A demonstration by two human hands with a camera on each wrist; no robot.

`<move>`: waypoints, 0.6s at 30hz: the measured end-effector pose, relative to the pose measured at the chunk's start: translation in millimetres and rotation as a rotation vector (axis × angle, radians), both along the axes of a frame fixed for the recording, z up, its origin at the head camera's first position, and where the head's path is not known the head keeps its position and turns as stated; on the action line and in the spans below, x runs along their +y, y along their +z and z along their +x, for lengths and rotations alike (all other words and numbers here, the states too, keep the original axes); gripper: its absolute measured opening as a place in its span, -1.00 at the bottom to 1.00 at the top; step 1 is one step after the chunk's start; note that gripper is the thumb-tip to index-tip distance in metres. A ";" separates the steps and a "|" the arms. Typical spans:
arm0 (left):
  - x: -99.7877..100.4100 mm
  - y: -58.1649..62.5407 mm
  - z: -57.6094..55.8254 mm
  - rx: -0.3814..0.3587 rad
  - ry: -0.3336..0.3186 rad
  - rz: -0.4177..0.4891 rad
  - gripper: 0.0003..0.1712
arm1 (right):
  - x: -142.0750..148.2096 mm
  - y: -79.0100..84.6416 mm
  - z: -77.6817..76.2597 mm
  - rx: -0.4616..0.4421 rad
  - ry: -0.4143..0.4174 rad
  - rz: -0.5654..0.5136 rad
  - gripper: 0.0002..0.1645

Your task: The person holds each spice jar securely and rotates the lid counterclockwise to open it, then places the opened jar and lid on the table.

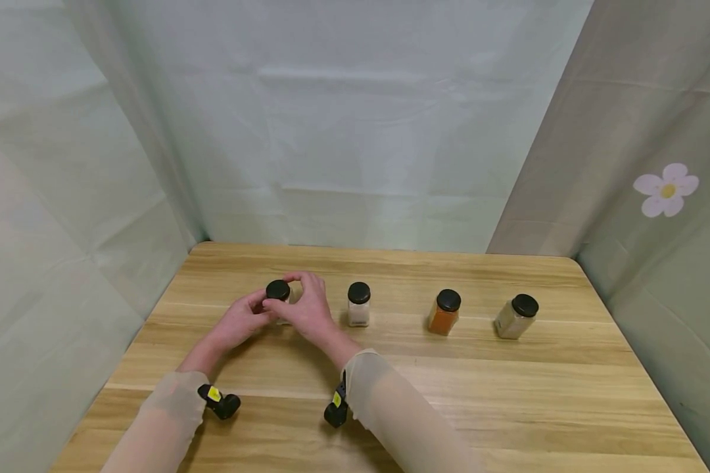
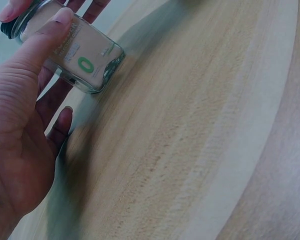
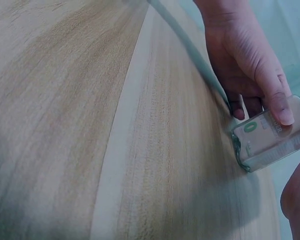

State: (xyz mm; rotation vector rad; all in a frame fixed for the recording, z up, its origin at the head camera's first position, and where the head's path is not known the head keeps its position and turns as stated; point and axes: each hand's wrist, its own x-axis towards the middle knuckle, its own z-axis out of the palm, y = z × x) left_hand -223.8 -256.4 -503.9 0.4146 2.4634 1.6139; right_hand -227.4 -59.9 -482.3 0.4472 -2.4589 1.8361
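On the left side of the table, both hands are at a square glass spice jar (image 1: 278,290) with a black lid. In the left wrist view the left hand (image 2: 20,125) grips the body of this jar (image 2: 92,57), its thumb across the printed label, which has a green ring mark. Pale powder fills the glass. From the right, the right hand (image 1: 309,309) curves over the top and holds the black lid between thumb and fingers. The right wrist view shows only parts of the right hand (image 3: 297,195) at the edge, beside the jar (image 3: 265,145).
To the right stand a jar of white contents (image 1: 358,309), a jar of orange powder (image 1: 444,318) and a jar of beige contents (image 1: 515,320), all black-lidded. The wooden table (image 1: 509,407) ends at pale hanging curtains (image 1: 361,131).
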 end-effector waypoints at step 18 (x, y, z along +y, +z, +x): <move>1.1 -0.2 0.2 0.032 -0.006 0.004 -0.40 | 4.0 -2.2 -0.6 0.031 0.054 -0.014 -0.49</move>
